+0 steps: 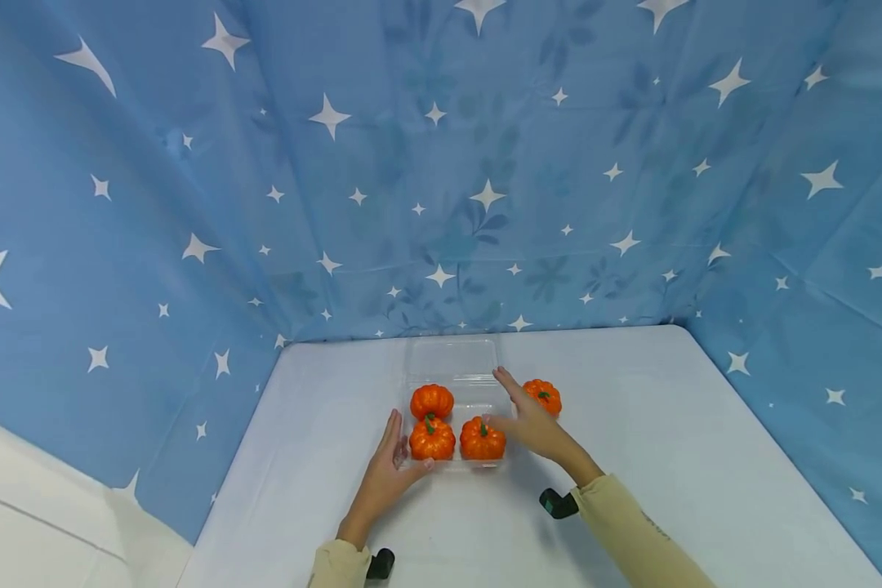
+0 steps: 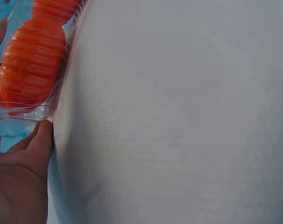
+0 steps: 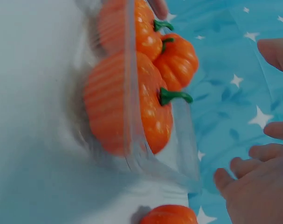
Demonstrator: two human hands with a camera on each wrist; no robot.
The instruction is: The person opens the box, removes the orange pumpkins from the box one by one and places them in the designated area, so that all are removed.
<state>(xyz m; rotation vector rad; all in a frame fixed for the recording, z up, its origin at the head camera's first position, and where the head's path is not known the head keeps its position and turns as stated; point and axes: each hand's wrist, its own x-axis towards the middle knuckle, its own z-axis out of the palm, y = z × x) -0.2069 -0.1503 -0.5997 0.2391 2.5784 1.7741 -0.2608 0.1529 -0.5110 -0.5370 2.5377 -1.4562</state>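
A clear plastic box holds three orange toy pumpkins with green stems: one at the back left, one at the front left and one at the front right. My left hand spans the box's front left corner, fingers fairly straight along the left wall and thumb by the front. Its fingertips meet the box corner in the left wrist view. Over the box's right side, my right hand hovers with fingers spread. The right wrist view shows that hand apart from the pumpkins, holding nothing.
The box's clear lid lies folded back behind it. Another orange pumpkin sits on the white table right of the box, partly behind my right hand. A blue star-patterned curtain surrounds the table's back and sides.
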